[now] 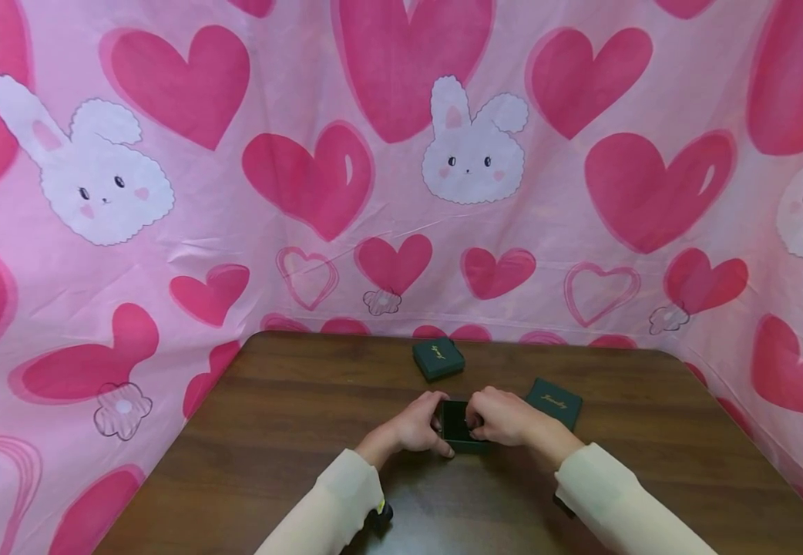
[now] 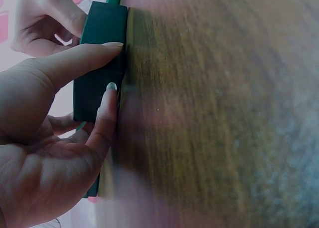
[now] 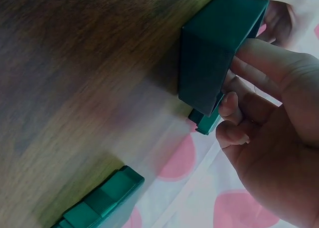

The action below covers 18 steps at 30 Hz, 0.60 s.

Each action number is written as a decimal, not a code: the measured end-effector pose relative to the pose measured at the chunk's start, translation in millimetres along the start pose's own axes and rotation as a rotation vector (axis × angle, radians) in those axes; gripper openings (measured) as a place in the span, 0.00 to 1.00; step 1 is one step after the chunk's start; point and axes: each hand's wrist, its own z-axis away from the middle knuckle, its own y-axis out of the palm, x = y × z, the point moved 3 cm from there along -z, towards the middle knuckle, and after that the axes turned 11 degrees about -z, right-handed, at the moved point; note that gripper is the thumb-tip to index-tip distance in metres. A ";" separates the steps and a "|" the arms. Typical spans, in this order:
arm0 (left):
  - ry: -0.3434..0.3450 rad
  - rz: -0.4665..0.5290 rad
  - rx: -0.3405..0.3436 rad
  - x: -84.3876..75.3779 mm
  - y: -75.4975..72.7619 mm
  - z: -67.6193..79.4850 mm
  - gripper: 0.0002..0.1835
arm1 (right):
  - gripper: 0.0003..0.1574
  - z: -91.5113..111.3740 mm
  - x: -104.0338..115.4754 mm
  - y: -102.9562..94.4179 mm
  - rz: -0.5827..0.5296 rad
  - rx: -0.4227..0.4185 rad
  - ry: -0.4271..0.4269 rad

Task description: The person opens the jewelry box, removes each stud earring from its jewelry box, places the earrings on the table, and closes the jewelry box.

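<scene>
Person's 2 bare hands at work on a small dark-green box (image 1: 469, 447), open at the top, w/ a dark interior, set near the ctr of a brown wood-grain tabletop (image 1: 304, 401). L hand (image 1: 417, 424) grips the box's L side, thumb & fingers bent round its outer walls. R hand (image 1: 502, 416) dips its thumb & forefinger into the open top, other fingers curled in; can't tell if they pinch anything inside. Just beyond the R hand, to the right: flat green lid-like piece (image 1: 559, 402) w/ gold script. Farther back, near the tabletop's far edge: 2nd green box (image 1: 438, 358), also w/ gold script. Pale sleeves (image 1: 325, 501) on both arms. Background: pink cloth (image 1: 401, 216) w/ hearts & white bunnies.
</scene>
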 end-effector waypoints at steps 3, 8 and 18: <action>0.004 0.003 0.001 0.1 -0.3 -0.5 0.43 | 0.04 -0.5 0.7 -0.1 0.001 0.003 0.008; -0.002 0.015 0.005 -0.3 -1.4 0.3 0.44 | 0.05 -3.0 2.7 -0.6 0.015 0.005 0.042; -0.017 0.045 0.023 0.9 -1.2 2.4 0.43 | 0.07 -3.2 3.5 1.4 0.001 0.016 0.066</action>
